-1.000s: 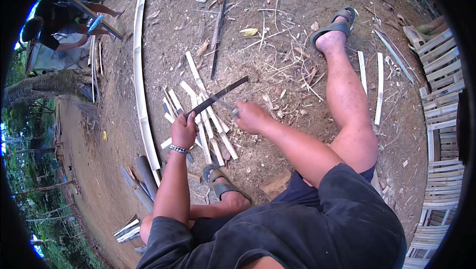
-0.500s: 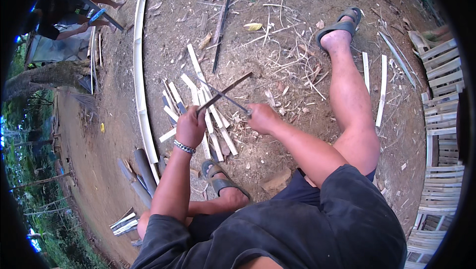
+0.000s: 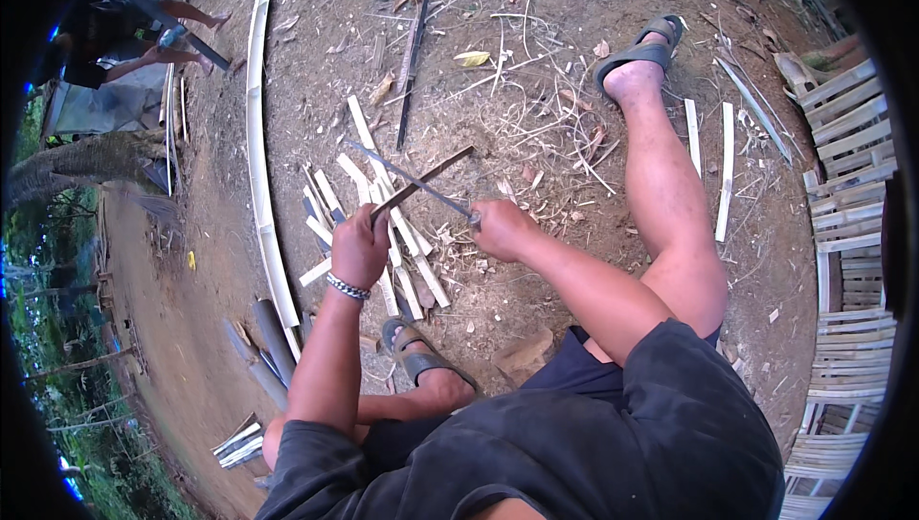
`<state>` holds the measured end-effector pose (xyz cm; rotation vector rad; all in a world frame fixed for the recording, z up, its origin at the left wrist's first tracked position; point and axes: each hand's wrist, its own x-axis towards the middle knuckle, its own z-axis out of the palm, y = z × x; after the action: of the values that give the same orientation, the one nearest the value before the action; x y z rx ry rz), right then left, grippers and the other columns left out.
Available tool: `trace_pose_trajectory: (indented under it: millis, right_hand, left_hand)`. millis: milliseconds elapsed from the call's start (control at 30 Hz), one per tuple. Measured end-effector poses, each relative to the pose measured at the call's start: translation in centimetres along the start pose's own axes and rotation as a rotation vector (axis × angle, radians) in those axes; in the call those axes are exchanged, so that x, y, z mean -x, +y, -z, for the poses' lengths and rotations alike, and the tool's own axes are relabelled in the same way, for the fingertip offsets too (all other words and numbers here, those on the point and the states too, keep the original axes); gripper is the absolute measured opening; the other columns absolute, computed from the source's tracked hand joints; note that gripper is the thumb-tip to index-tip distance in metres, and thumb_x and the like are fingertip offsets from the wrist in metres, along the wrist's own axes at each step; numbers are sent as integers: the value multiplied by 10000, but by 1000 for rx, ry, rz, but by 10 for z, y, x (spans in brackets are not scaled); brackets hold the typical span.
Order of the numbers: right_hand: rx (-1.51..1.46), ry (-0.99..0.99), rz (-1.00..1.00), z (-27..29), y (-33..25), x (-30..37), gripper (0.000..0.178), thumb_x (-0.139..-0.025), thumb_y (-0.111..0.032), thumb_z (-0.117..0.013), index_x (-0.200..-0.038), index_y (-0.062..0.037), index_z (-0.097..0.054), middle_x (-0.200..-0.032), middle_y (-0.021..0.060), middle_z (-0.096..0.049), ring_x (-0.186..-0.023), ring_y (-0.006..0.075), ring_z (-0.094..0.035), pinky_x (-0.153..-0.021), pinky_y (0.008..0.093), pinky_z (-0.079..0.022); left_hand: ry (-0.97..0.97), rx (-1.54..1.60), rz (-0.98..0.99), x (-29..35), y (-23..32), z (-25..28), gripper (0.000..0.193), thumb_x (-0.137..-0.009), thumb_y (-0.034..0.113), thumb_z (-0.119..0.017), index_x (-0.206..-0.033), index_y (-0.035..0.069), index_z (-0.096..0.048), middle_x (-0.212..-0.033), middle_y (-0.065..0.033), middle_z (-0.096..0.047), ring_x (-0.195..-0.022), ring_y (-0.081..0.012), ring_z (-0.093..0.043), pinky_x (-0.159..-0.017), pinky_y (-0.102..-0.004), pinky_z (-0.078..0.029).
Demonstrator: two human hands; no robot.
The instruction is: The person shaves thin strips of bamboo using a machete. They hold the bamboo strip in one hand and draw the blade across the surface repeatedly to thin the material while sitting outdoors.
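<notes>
My left hand, with a chain bracelet at its wrist, is closed round the near end of a flat dark-brown strip, likely split bamboo. The strip slants away to the upper right. In my right hand is the handle of a long thin-bladed knife. Its blade points to the upper left and crosses the strip just beyond my left hand. Whether the blade touches the strip I cannot tell. Below both hands, several pale split strips lie in a loose pile on the ground.
A long pale split pole lies along the left, and a thin dark strip ahead. Dark round poles rest by my left leg. A slatted bamboo structure stands on the right. Another person is at far left. Shavings litter the dirt.
The whole view has shifted slightly, so the scene sits a little farther left. Both hands keep their grips, and the blade still crosses the strip. The far person's arm has moved slightly.
</notes>
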<state>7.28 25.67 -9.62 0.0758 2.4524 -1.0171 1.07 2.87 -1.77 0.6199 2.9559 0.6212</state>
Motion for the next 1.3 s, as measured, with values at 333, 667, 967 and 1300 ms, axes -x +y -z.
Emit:
trace_pose_trajectory:
  millis: [333,667,967,1300]
  right_hand:
    - [-149,-93,-156,-12,26,-12,309,-902,-100,-585,-1181,12,-652,-1064,230,-687,-981,349,-684,-875,424,-546]
    - [-169,-13,-330,-33,93,-51,256,-861,-138,-628,-1067,6,-675,-984,229,-689,-900,346,-694,-821,426,-553]
    - [-149,-101,-127,-6,12,-20,265,-940,-71,-529,-1175,9,-622,-1055,190,-664,-914,292,-677,-820,392,-556]
    - [-173,-116,-146,1,7,-20,242,-918,-82,-582,-1142,-4,-632,-1054,182,-682,-946,291,-682,-811,399,-550]
  left_hand:
    - [-7,77,65,3,-21,-7,224,-983,206,-596,-883,9,-635,-583,-123,-605,-525,-246,-620,-522,-370,-475]
    - [-50,296,241,-8,-34,-6,285,-1022,235,-587,-849,9,-580,-582,-11,-575,-478,-74,-538,-446,-251,-415]
    - [-73,200,254,0,-17,-5,243,-997,239,-606,-987,0,-652,-561,-78,-615,-504,-195,-621,-515,-342,-475]
    - [-78,195,217,-6,-14,3,240,-988,229,-604,-879,17,-629,-565,-97,-611,-514,-222,-630,-518,-362,-469]
